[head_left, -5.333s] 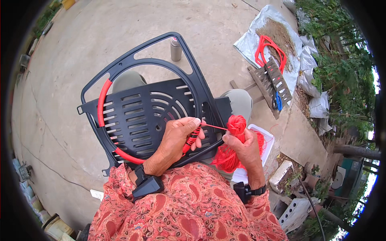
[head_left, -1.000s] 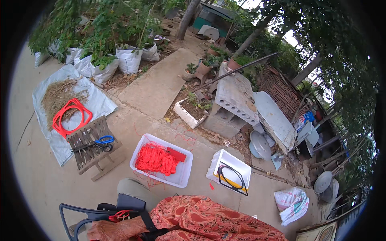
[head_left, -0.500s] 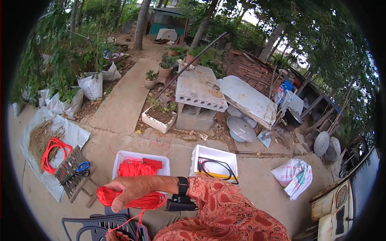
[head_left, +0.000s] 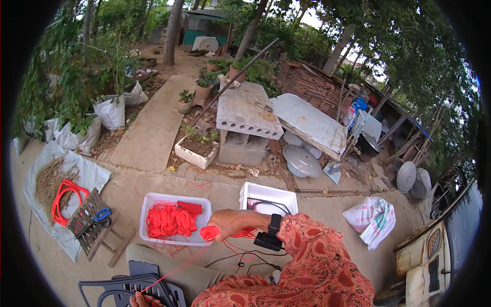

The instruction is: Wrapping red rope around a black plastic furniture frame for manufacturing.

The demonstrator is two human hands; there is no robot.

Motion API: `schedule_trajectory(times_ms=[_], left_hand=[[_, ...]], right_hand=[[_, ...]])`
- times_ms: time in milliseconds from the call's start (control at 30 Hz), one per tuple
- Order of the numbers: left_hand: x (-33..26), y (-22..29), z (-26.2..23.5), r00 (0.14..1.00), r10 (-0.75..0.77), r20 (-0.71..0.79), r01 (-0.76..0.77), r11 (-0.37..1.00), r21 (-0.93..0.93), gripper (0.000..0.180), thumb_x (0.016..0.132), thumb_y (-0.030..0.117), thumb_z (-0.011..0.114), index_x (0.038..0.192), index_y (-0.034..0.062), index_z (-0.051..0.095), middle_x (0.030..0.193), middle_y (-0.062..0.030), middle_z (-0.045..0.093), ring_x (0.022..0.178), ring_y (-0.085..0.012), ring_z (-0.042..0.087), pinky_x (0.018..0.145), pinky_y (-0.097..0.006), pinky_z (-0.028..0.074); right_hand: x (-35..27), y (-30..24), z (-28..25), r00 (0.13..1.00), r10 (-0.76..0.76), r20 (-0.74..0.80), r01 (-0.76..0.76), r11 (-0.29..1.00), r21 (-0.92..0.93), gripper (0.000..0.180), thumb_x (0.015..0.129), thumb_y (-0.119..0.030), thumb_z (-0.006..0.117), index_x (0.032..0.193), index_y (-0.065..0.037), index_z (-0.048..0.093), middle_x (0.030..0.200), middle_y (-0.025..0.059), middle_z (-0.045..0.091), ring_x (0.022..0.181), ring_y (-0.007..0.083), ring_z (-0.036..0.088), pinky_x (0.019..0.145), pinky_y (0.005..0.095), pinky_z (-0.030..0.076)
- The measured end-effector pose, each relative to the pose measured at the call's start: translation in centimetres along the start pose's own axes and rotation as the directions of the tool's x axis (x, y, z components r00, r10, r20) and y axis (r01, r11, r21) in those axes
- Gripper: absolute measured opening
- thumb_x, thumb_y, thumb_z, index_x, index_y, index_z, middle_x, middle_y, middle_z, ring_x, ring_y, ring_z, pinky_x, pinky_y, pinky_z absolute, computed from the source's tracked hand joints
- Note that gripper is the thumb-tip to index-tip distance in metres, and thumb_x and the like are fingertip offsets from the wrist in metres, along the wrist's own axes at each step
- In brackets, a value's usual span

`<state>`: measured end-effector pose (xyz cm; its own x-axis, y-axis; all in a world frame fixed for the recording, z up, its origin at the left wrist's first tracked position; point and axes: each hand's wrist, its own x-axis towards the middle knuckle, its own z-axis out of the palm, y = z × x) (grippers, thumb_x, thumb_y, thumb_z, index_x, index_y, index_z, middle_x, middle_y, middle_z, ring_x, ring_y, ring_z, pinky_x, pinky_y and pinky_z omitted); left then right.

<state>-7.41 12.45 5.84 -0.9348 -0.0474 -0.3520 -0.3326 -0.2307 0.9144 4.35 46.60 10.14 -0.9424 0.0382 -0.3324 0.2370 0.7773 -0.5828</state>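
My right hand (head_left: 232, 221), with a black watch on its wrist, is closed around a ball of red string (head_left: 208, 234) and held out above my lap. A taut strand of the red string (head_left: 174, 268) runs from the ball down to my left hand (head_left: 136, 301). Only the fingers of that hand show at the bottom edge, pinching the strand on a black plastic chair back (head_left: 128, 286). Just beyond the ball, a white tray (head_left: 146, 215) on the ground holds a heap of loose red string (head_left: 166, 221).
A second white tray (head_left: 292, 197) with black cable stands to the right. A small wooden stool (head_left: 89, 225) with blue scissors and a red hoop on a tarp (head_left: 84, 174) lie at left. A concrete block table (head_left: 245, 112), potted plants and a white sack (head_left: 373, 217) lie beyond.
The view has swung up from the chair on my lap to the yard. My right hand with the red ball has come into view and shifted right, drawing the strand taut.
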Motion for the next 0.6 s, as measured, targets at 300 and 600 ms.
schedule_trajectory(times_ms=[300, 600], left_hand=[[-0.4, -0.6, -0.7, 0.996, -0.084, 0.026, 0.085, 0.996, -0.032, 0.022, 0.087, 0.014, 0.06, 0.068, 0.0052, 0.053, 0.049, -0.0059, 0.05, 0.032, -0.0134, 0.039, 0.03, -0.026, 0.032], [0.1, -1.7, -1.8, 0.962, -0.16, 0.22, 0.204, 0.96, -0.194, 0.027, 0.092, 0.022, 0.054, 0.07, 0.0065, 0.057, 0.055, -0.0066, 0.057, 0.041, -0.0156, 0.051, 0.039, -0.025, 0.041]], right_hand=[[3.0, 1.0, -1.5, 0.933, -0.046, -0.358, -0.021, 0.983, -0.181, 0.029, 0.068, -0.027, 0.064, 0.08, -0.001, 0.057, 0.068, 0.0225, 0.059, 0.067, 0.0412, 0.059, 0.063, 0.0485, 0.045], [4.3, 1.2, -2.2, 0.873, -0.083, -0.48, 0.017, 0.99, -0.142, 0.027, 0.065, -0.022, 0.061, 0.081, -0.001, 0.056, 0.071, 0.0227, 0.061, 0.069, 0.0416, 0.06, 0.065, 0.0506, 0.047]])
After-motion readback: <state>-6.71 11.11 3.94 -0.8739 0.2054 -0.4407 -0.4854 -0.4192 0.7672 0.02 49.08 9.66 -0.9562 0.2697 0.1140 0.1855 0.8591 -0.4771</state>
